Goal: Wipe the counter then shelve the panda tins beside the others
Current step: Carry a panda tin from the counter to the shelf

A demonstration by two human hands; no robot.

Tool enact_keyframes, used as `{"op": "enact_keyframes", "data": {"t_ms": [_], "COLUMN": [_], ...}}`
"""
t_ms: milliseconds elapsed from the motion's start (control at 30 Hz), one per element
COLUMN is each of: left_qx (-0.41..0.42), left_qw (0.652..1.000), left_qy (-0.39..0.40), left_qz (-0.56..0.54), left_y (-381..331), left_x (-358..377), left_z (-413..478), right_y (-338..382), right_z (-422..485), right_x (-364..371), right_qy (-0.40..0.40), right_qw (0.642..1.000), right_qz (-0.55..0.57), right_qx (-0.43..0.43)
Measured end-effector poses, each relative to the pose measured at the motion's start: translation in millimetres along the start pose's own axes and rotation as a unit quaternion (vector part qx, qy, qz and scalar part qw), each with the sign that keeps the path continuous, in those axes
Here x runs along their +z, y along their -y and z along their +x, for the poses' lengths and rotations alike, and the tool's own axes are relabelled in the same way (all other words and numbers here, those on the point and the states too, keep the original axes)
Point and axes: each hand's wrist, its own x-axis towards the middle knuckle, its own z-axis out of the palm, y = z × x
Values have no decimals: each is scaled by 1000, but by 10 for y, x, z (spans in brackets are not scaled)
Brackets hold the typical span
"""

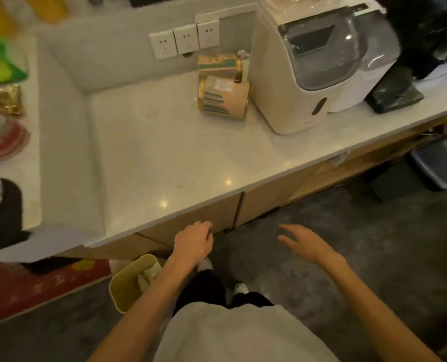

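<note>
Two round tins stand on the white counter [165, 158] near the back wall. The nearer tin [223, 100] is peach with teal stripes; the farther tin [218, 64] sits just behind it, against the wall. Both are beside a cream appliance. My left hand [192, 242] hangs below the counter's front edge, fingers loosely curled, holding nothing. My right hand [304, 242] is over the floor to the right of it, fingers spread and empty. No cloth is in view.
A cream appliance [295, 74] with a clear lid stands right of the tins, a black device [394, 92] beyond it. Wall sockets [184, 40] sit behind the tins. A raised ledge [11, 142] on the left holds packets. A yellow bin [132, 282] stands on the floor by my left leg.
</note>
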Motion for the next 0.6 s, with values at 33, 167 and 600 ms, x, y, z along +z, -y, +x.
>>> {"op": "enact_keyframes", "data": {"t_ms": [33, 167, 600], "left_qx": [6, -4, -89], "left_qw": [1000, 1000, 988], "left_qy": [-1, -6, -58], "left_qz": [-3, -24, -110], "left_y": [-34, -18, 259], "left_x": [-81, -342, -1676], "left_z": [138, 662, 2154], "right_y": [19, 318, 1408], "right_z": [65, 462, 1877], "right_x": [-21, -139, -1765], "right_qy": [-3, -14, -127], "right_qw": [1000, 998, 965], "right_qz": [15, 56, 221], "right_qx": [1, -15, -66]}}
